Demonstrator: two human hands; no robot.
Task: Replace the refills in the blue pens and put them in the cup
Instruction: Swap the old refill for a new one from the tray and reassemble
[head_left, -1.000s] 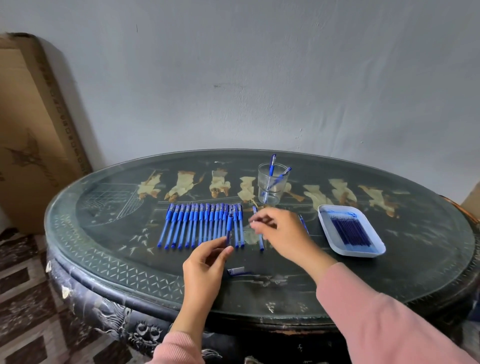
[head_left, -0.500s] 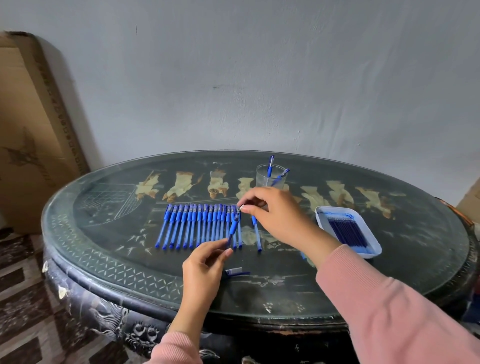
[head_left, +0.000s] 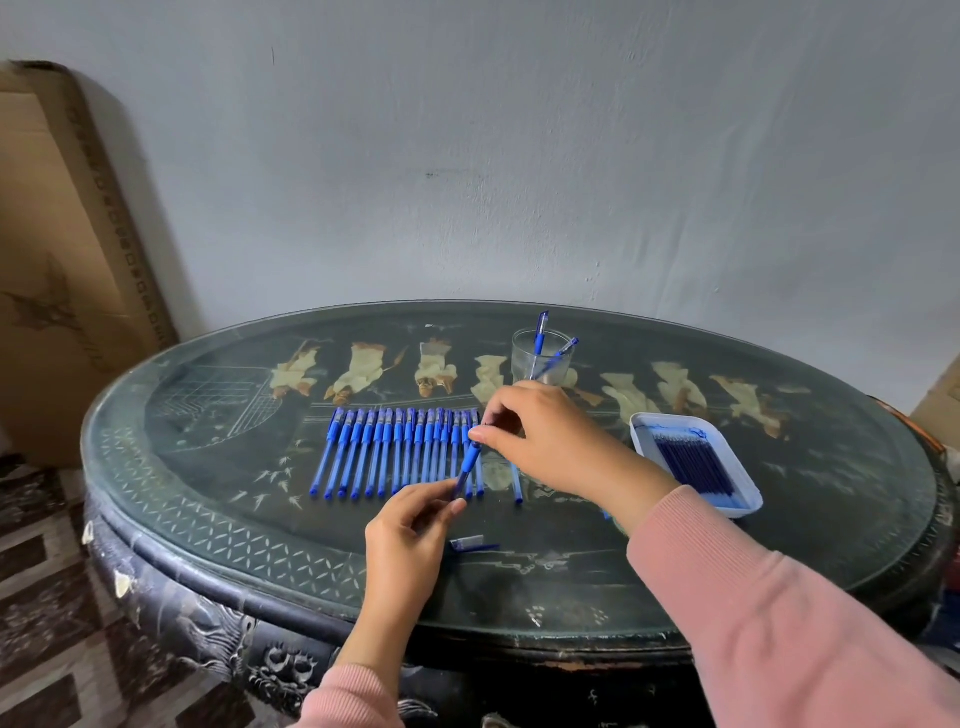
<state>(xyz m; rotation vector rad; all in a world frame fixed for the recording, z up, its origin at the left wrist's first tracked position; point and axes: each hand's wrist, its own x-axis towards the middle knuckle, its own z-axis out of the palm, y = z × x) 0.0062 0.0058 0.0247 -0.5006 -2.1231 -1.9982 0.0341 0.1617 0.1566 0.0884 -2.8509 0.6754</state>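
L grip (head_left: 405, 530): thumb + forefinger pinching low end of slim blue plastic pen (head_left: 470, 460), other fingers loosely curled beneath. R grip (head_left: 545, 441): thumb + forefinger pinching top end of same pen, remaining fingers bent above. Pen tilted, top end toward far edge of table, low end toward near edge, held over right end of pen row, not lying flat.

Beneath it: row of capped blue pens (head_left: 395, 452) side by side, approx parallel, caps toward far edge, at mid table, a bit left of centre. One more blue pen (head_left: 516, 483) lying alone just right of row, upper part hidden by R grip. Small clear-and-blue pen piece (head_left: 470, 544) flat on table just right of L grip, toward near edge; cap or tip, can't tell.

Clear plastic cup (head_left: 522, 364) upright beyond R grip, toward far edge; two blue pens (head_left: 540, 332) standing in it, leaning on rim. White rectangular plastic tray (head_left: 638, 431) toward right edge, w/ bundle of dark blue refills (head_left: 691, 460) lying inside.

Dark oval table (head_left: 208, 499) w/ glass top, pale inlaid figures along far side. Pink sleeves (head_left: 779, 597) on both arms. Brown cardboard box (head_left: 62, 260) against grey wall (head_left: 519, 156), off left edge of table.
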